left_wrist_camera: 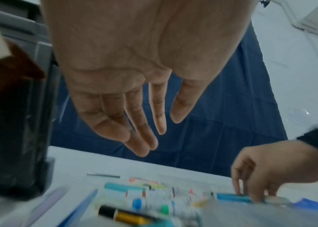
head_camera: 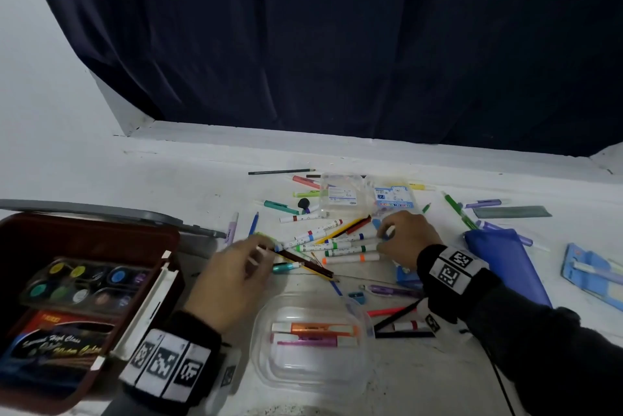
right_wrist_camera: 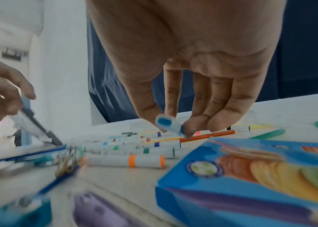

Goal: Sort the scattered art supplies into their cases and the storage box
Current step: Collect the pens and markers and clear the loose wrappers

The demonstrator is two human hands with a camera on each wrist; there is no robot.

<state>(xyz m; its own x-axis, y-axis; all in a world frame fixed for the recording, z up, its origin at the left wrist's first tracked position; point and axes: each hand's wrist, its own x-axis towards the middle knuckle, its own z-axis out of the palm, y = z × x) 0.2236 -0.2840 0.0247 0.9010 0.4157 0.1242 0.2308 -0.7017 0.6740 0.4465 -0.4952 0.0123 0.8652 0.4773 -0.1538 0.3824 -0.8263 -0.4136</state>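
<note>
progress: early, judged | right hand pinches blue-capped white marker mid-table | left hand spread, empty | clear plastic box holds two markers | most supplies loose on white table

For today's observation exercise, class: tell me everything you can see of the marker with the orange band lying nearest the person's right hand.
The orange-banded marker is a short white cylinder, seemingly plastic, with an orange ring around its middle and an orange end facing the blue box. It lies flat on the white table, nearest the person among a loose row of similar white markers, parallel to the green-banded marker beside it. The right hand hovers close but holds a blue-capped marker instead; nothing grips the orange one.
</note>
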